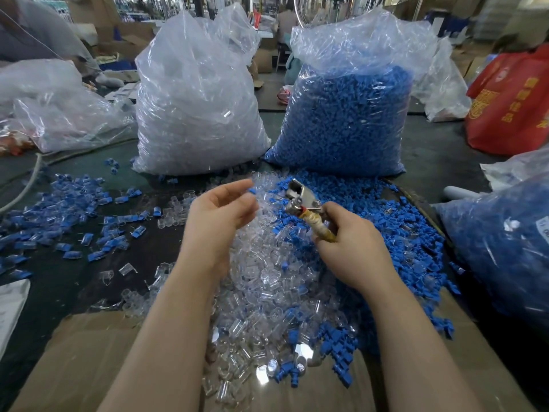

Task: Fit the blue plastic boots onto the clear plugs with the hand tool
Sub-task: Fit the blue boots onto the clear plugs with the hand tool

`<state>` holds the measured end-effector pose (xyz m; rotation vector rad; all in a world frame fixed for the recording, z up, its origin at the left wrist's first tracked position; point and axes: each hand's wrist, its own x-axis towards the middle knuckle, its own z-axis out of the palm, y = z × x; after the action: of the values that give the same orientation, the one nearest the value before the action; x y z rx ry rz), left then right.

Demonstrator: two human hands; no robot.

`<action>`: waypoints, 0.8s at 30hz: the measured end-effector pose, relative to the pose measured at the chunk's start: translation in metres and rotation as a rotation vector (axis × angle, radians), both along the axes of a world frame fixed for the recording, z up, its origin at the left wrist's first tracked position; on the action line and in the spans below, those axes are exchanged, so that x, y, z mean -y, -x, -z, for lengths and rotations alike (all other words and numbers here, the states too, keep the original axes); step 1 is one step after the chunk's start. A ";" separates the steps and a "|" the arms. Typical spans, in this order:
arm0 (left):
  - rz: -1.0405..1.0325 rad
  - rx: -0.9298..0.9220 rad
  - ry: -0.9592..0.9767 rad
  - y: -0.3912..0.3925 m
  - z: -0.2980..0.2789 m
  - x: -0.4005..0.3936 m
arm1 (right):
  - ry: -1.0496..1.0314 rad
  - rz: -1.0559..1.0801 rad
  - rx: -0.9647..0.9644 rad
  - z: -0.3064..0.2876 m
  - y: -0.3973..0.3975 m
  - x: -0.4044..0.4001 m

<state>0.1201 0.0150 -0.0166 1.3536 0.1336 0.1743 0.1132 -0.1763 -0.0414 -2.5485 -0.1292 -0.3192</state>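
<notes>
My right hand grips the taped handle of a metal hand tool, its jaw pointing up and left over the piles. My left hand hovers just left of the tool with fingers relaxed; a small blue piece shows at its fingertips, and I cannot tell whether the fingers hold it. Under both hands lies a heap of clear plugs. Loose blue boots are piled to the right of it. Assembled blue-and-clear pieces lie scattered at the left.
A big bag of clear plugs and a big bag of blue boots stand behind the piles. Another bag of blue parts sits at the right, a red bag beyond it. Cardboard covers the near table.
</notes>
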 end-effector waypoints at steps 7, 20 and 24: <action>-0.269 -0.268 0.596 -0.011 0.008 -0.058 | 0.239 0.313 0.003 0.006 -0.002 0.013; -0.518 -0.163 0.877 -0.007 0.018 -0.097 | 0.332 0.481 -0.158 0.015 -0.004 0.021; -0.396 -0.302 0.143 -0.006 0.016 -0.084 | 0.360 0.422 -0.163 0.016 -0.005 0.020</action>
<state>0.1259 0.0987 -0.0330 1.1923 0.6578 0.2857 0.1179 -0.1961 -0.0576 -2.9347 0.4587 -0.2621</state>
